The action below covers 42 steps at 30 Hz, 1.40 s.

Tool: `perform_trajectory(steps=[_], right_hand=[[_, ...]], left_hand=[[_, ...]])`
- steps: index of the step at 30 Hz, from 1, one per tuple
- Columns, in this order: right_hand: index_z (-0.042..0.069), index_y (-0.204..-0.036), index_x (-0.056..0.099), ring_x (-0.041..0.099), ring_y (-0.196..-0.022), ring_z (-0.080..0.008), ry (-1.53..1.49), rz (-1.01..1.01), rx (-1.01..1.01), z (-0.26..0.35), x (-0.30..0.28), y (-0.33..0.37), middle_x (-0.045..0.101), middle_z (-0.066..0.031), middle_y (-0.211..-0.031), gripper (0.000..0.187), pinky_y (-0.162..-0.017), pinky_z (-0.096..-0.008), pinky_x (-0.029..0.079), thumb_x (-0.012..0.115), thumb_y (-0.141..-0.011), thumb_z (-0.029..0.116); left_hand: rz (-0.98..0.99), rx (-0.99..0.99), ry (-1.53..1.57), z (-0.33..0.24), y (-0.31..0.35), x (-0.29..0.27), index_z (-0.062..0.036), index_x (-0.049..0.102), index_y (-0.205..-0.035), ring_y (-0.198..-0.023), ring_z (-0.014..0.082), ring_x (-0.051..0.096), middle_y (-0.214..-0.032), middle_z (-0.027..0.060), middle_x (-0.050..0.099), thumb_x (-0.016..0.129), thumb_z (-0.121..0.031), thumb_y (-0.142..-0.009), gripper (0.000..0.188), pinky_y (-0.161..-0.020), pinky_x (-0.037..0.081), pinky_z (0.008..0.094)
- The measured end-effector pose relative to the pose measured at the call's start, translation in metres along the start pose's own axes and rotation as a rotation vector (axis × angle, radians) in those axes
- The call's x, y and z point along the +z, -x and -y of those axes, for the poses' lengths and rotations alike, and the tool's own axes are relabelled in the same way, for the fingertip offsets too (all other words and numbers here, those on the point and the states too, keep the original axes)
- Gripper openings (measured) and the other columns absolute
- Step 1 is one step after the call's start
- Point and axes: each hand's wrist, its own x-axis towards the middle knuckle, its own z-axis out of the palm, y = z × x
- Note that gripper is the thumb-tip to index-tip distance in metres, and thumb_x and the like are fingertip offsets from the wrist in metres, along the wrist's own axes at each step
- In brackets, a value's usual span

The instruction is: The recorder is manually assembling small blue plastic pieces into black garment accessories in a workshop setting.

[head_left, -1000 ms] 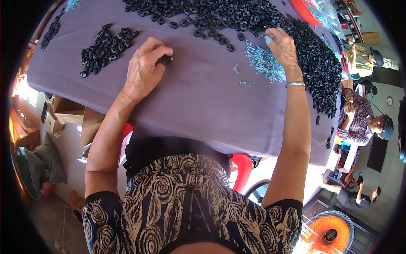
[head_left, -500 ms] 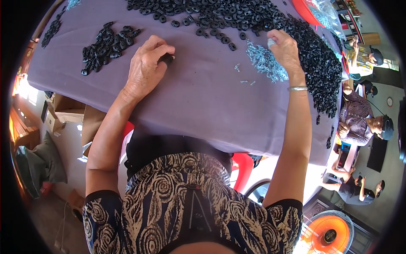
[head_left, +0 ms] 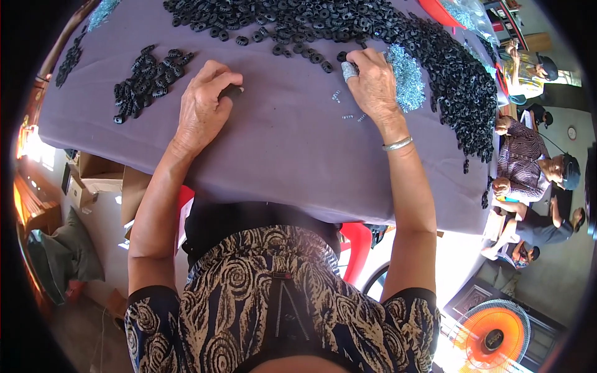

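Note:
My left hand [head_left: 204, 102] is closed above the purple cloth, with a small black plastic part [head_left: 232, 91] partly showing between thumb and forefinger. Farther right, the fingers of my right hand [head_left: 373, 84] are pinched together, and a pale wrap covers one digit. What that pinch holds, if anything, is hidden. Just left of its fingertips is a ribbed black ring-shaped part [head_left: 341, 56]. A heap of small bluish metal springs [head_left: 407, 81] lies right beside this hand. Several loose springs [head_left: 348, 116] are scattered to its left.
A long pile of black ring-shaped parts [head_left: 460, 105] curves along the table's far and right sides. A smaller black cluster [head_left: 146, 81] lies left of my left hand. At the far right stands a red basin [head_left: 438, 11]. Other people sit beyond; an orange fan [head_left: 493, 339] is lower right.
My right hand has moved left, off the spring heap, toward the loose black parts. My left hand has shifted slightly left and down, its black part now less visible.

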Motion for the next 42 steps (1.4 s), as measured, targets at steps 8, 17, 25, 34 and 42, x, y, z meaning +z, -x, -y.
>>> perform_trajectory(steps=[8,17,25,34,42], right_hand=[[0.01,-0.081,0.063,0.054,-0.084,-0.0268,0.005,-0.079,0.099,-0.004,0.005,0.006,0.058,-0.0044,-0.083,0.014,-0.076,-0.0407,0.042,0.065,-0.067,0.007],[0.009,-0.086,0.061,0.052,-0.089,-0.0255,0.249,-0.123,-0.021,-0.031,-0.009,0.018,0.058,-0.0039,-0.09,0.02,-0.082,-0.0404,0.038,0.064,-0.067,0.007],[0.009,-0.087,0.061,0.052,-0.092,-0.0269,0.162,-0.082,0.015,-0.07,-0.007,0.011,0.06,-0.0036,-0.094,0.016,-0.081,-0.0395,0.041,0.064,-0.071,0.007],[0.007,-0.087,0.064,0.054,-0.085,-0.0298,0.024,-0.153,0.011,-0.072,-0.022,0.012,0.062,-0.0076,-0.09,0.02,-0.078,-0.0378,0.043,0.065,-0.068,0.0],[0.006,-0.103,0.06,0.051,-0.091,-0.0299,0.176,-0.164,0.076,-0.053,-0.062,0.077,0.058,-0.0101,-0.103,0.039,-0.083,-0.0396,0.041,0.073,-0.075,0.028]], left_hand=[[-0.001,0.01,-0.007,0.0,-0.001,0.001,-0.0024,0.059,-0.094,-0.087,0.027,0.058,-0.093,0.0098,0.053,0.047,0.016,-0.065,0.037,-0.077,0.047,0.0305],[-0.021,0.028,-0.015,0.002,0.0,0.002,-0.0025,0.06,-0.094,-0.086,0.0274,0.059,-0.093,0.0101,0.055,0.048,0.016,-0.065,0.037,-0.076,0.047,0.0316],[-0.013,0.017,-0.022,0.001,0.0,0.001,-0.0024,0.06,-0.095,-0.086,0.0274,0.059,-0.093,0.0096,0.054,0.048,0.016,-0.066,0.036,-0.075,0.047,0.0312],[-0.018,0.025,-0.02,0.003,0.001,0.002,-0.0027,0.06,-0.095,-0.085,0.0262,0.059,-0.093,0.0093,0.054,0.05,0.015,-0.066,0.035,-0.074,0.047,0.0309],[-0.021,0.011,-0.024,0.002,0.001,-0.001,-0.005,0.061,-0.093,-0.087,0.0285,0.059,-0.094,0.009,0.055,0.05,0.014,-0.064,0.036,-0.074,0.048,0.034]])
